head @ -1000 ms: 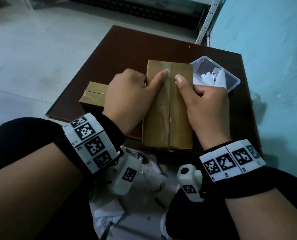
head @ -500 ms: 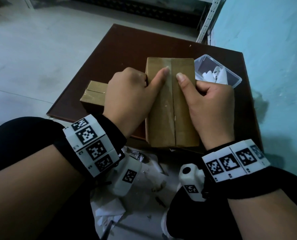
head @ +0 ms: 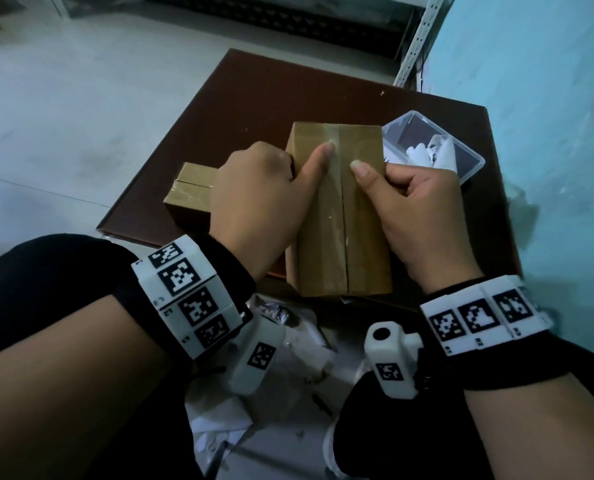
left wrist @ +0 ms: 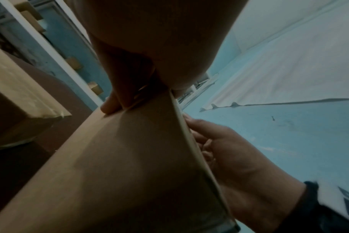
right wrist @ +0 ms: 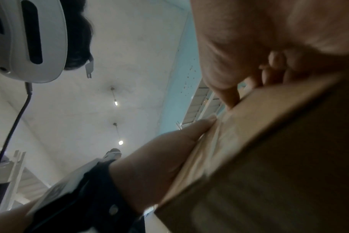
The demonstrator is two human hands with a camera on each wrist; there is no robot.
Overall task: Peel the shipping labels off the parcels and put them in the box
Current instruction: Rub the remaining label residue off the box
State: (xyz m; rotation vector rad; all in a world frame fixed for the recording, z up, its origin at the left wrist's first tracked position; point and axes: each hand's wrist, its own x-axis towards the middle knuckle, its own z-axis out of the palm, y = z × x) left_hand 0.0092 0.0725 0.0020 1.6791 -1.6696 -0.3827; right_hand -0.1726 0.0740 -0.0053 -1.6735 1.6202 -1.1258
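A long brown taped parcel (head: 340, 216) is held over the near edge of the dark brown table (head: 260, 109). My left hand (head: 264, 206) grips its left side, thumb lying on the top tape. My right hand (head: 423, 216) grips its right side, thumb on the top face. The left wrist view shows the parcel's side (left wrist: 130, 165) with my fingers curled round its edges. No label shows on the parcel's top face. A clear plastic box (head: 434, 150) holding white peeled labels stands just right of the parcel's far end.
A smaller brown parcel (head: 188, 192) lies on the table, left of my left hand. White paper scraps (head: 219, 417) litter the floor between my knees. A teal wall (head: 548, 133) runs close along the right. Metal shelving (head: 416, 36) stands behind the table.
The parcel has shifted a little to the right and towards me in both hands. The grips look the same.
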